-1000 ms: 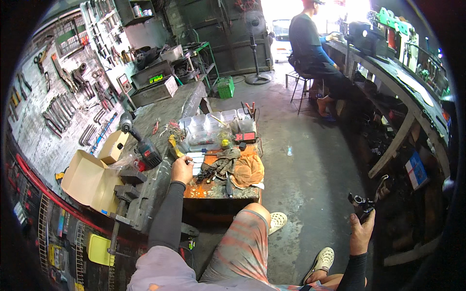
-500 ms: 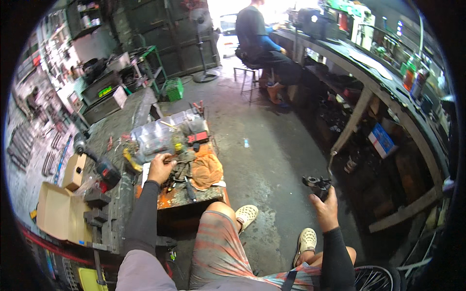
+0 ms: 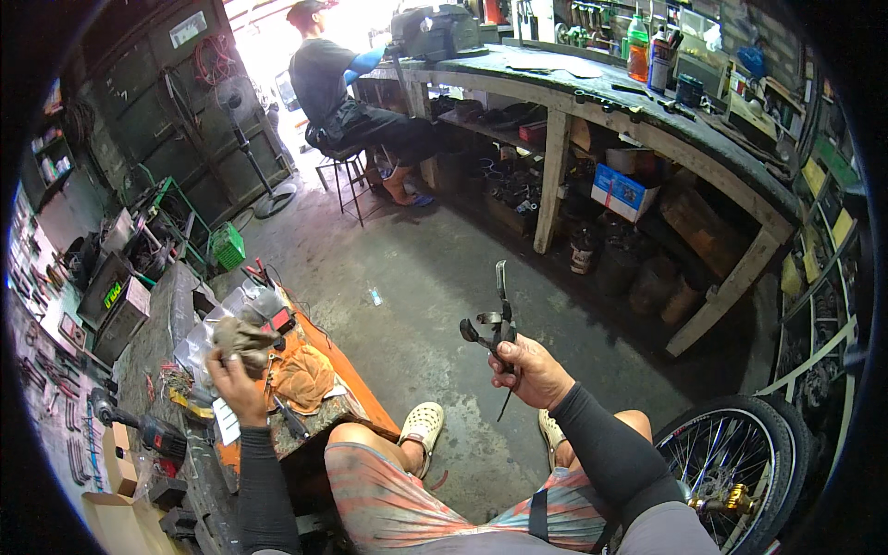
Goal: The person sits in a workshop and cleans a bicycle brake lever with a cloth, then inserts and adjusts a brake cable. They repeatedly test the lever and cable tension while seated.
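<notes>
My left hand (image 3: 239,393) is closed on a crumpled grey-brown rag (image 3: 242,340), lifted over the low orange work box at my left. Beneath and beside it lie an orange cloth (image 3: 302,373) and a dark-handled tool (image 3: 292,422). Over the floor in front of me, my right hand (image 3: 535,370) grips a black brake lever (image 3: 502,328). Its lever blade points upward and a round clamp sticks out to the left. Part of its body is hidden by my fingers.
A bicycle wheel (image 3: 731,462) stands close by my right leg. The long workbench (image 3: 592,83) runs along the far right, with a blue-and-white box (image 3: 622,191) below. Another person (image 3: 324,88) sits on a stool at its far end. A cordless drill (image 3: 148,430) lies at left.
My left hand has picked up the grey-brown rag from the box top. The brake lever is now held higher, its blade upright. My view has turned to the right.
</notes>
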`<state>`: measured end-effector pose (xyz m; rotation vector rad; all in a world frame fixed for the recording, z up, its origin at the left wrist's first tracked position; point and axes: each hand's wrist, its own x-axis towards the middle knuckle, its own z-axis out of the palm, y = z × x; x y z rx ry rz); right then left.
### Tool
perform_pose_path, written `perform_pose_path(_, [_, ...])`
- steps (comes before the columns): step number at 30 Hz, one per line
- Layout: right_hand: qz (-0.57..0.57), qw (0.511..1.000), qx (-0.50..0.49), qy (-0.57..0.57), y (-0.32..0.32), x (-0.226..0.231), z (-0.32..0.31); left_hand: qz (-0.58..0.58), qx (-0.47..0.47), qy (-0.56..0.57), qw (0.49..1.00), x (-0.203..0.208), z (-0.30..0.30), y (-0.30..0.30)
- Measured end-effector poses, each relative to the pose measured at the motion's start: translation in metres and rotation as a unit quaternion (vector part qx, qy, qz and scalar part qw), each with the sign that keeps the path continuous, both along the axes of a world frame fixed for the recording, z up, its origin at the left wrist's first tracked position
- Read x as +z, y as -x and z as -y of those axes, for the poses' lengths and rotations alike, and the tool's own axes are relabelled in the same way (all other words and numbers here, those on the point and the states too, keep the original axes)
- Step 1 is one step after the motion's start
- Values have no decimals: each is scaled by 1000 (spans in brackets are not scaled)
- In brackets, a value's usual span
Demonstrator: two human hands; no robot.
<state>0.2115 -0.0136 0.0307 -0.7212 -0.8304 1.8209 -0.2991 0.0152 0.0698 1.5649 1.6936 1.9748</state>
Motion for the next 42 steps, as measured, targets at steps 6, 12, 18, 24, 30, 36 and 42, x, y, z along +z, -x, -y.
perform_pose_path(6, [43, 994, 66, -79, 9, 5, 7, -4, -469, 57, 881, -3, 24, -189])
perform_pose_path(12, [155, 971, 52, -176, 6, 9, 17, 154, -528, 230, 803, -10, 28, -265])
perform_pose_path(18, [364, 895, 117, -230, -20, 14, 20, 154, -585, 315, 732, -21, 13, -244])
perform_pose_path(24, [409, 864, 139, -257, -8, 23, 24, 254, -569, 414, 663, -36, 26, -219])
perform_pose_path(30, [479, 842, 32, -246, -3, 23, 25, 382, -575, 296, 660, -38, 35, -232])
perform_pose_path(36, [452, 871, 81, -175, 39, 6, 36, -60, -293, 195, 934, -86, 66, -263])
perform_pose_path(42, [485, 828, 75, -272, 56, 19, 41, 197, -293, 314, 882, -80, 44, -240])
